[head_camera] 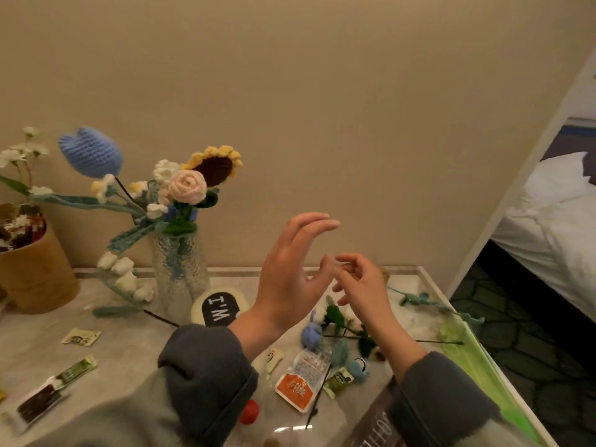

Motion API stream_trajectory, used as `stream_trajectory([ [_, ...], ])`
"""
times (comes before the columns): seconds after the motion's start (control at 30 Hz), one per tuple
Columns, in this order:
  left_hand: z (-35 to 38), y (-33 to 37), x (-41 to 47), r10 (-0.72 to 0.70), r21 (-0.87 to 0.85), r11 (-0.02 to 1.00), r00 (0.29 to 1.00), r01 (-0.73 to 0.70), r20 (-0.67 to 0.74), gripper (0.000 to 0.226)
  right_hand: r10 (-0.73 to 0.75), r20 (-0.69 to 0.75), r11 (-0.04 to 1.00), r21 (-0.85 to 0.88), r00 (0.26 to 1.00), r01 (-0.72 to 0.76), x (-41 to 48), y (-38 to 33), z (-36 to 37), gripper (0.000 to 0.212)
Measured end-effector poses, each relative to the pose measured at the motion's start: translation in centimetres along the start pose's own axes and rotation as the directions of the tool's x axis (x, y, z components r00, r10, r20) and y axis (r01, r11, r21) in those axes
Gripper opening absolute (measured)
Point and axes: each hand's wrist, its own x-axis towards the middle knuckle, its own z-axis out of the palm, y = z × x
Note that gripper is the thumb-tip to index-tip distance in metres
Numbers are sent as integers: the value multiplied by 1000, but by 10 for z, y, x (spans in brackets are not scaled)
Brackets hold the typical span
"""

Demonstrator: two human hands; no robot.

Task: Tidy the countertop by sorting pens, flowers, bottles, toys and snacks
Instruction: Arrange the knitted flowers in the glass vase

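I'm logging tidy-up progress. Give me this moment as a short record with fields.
left hand: raised, open, empty
right hand: raised, fingers curled, contents unclear
glass vase: upright, holds crochet flowers
loose flowers: lying on countertop under the hands
snack packets: scattered, unsorted
brown pot: far left, filled

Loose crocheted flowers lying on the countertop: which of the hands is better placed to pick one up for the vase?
Likely the right hand: it hovers directly over the loose crocheted flowers, fingers curled. The left hand is raised, open, nearer the ribbed glass vase.
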Motion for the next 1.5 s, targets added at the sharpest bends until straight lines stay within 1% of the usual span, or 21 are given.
stream_trajectory([
  [0.07, 21, 8, -3, -110, -29, 993, 993, 111, 30, 42, 24, 21, 999, -48, 999, -23, -1, 9, -22, 19],
  [0.13, 41, 14, -10, -224, -49, 972, 972, 228, 75, 43, 52, 44, 993, -107, 998, -47, -3, 21, -41, 17],
  [0.23, 71, 21, -25, -400, -53, 909, 900, 414, 172, 40, 85, 75, 972, -224, 994, -66, -4, 42, -66, 18],
  [0.33, 98, 19, -48, -546, -13, 816, 777, 578, 312, 37, 107, 122, 927, -372, 987, -55, -4, 65, -84, 16],
  [0.4, 112, 13, -64, -633, 40, 741, 676, 671, 377, 35, 122, 158, 879, -476, 980, -32, -4, 81, -94, 16],
  [0.47, 125, 9, -80, -711, 83, 647, 560, 758, 425, 31, 160, 191, 822, -569, 968, -24, -6, 96, -103, 17],
  [0.57, 141, 7, -102, -772, 163, 544, 416, 823, 480, 27, 255, 223, 717, -697, 941, -29, -9, 114, -112, 25],
  [0.67, 152, 8, -118, -793, 202, 494, 343, 846, 504, 28, 327, 254, 667, -745, 910, -32, -11, 126, -114, 32],
  [0.73, 156, 11, -121, -802, 203, 462, 308, 863, 511, 28, 330, 265, 654, -756, 906, -18, -11, 130, -113, 31],
  [0.8, 160, 10, -122, -816, 222, 449, 297, 865, 496, 27, 289, 262, 667, -745, 921, 3, -12, 131, -112, 27],
  [0.87, 163, 11, -121, -834, 194, 412, 283, 890, 474, 29, 233, 245, 710, -704, 941, 8, -13, 128, -114, 22],
  [0.93, 165, 14, -114, -845, 116, 368, 279, 923, 456, 28, 171, 229, 747, -664, 958, 25, -13, 122, -116, 19],
  [1.0, 162, 19, -101, -854, 26, 331, 287, 943, 434, 27, 114, 220, 775, -630, 969, 52, -12, 110, -119, 22],
  [1.07, 160, 21, -88, -866, -69, 311, 312, 948, 390, 31, 55, 219, 815, -573, 974, 83, -11, 95, -118, 22],
  [1.13, 155, 22, -71, -875, -154, 317, 352, 936, 334, 33, -2, 220, 867, -486, 976, 111, -10, 78, -115, 18],
  [1.2, 148, 26, -53, -872, -239, 338, 399, 910, 283, 28, -58, 216, 909, -392, 975, 141, -9, 62, -110, 13],
  [1.27, 139, 30, -37, -864, -286, 372, 442, 883, 241, 22, -104, 223, 938, -303, 969, 170, -8, 47, -105, 11],
  [1.33, 130, 32, -26, -861, -358, 365, 458, 859, 222, 21, -115, 261, 950, -254, 959, 183, -9, 35, -97, 14],
  [1.43, 117, 32, -16, -875, -481, 311, 445, 820, 193, 16, -92, 325, 974, -167, 941, 152, -7, 25, -84, 20],
  [1.5, 109, 31, -14, -873, -478, 337, 459, 811, 164, 16, -54, 350, 990, -107, 935, 97, -6, 20, -79, 19],
])
